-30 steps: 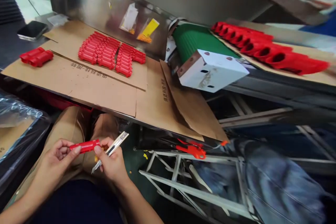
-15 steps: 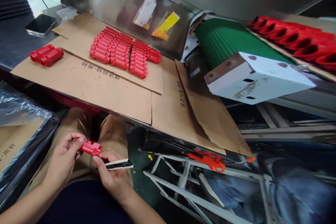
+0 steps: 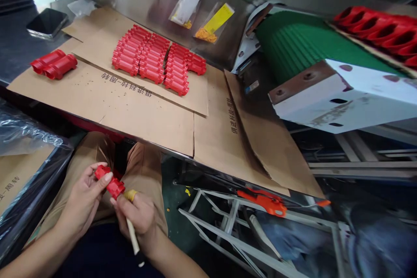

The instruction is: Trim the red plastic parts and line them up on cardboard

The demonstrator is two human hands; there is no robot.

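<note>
Above my lap, my left hand (image 3: 85, 197) grips a red ribbed plastic tube (image 3: 110, 181) between thumb and fingers, tilted down to the right. My right hand (image 3: 139, 213) is closed round a slim cream-and-black tool (image 3: 133, 235) whose handle sticks out below the palm. The tool's working end is hidden by my fingers near the tube's lower end, so its exact kind does not show. A yellow wrap (image 3: 130, 194) is on a finger of my right hand. On the bench's cardboard (image 3: 156, 117) lie rows of similar red tubes (image 3: 151, 57), and two more tubes (image 3: 54, 64) farther left.
A phone (image 3: 47, 22) rests at the back left. Clear bags (image 3: 215, 24) with yellow pieces lie behind the rows. To the right stands a green conveyor (image 3: 286, 43) carrying large red parts (image 3: 384, 30). Orange-handled cutters (image 3: 263, 203) hang below the bench edge. A plastic-lined box (image 3: 29, 169) is at left.
The tool in my right hand has swung from pointing right to pointing down toward me. My left hand has tilted the red tube more steeply. The camera view has shifted slightly.
</note>
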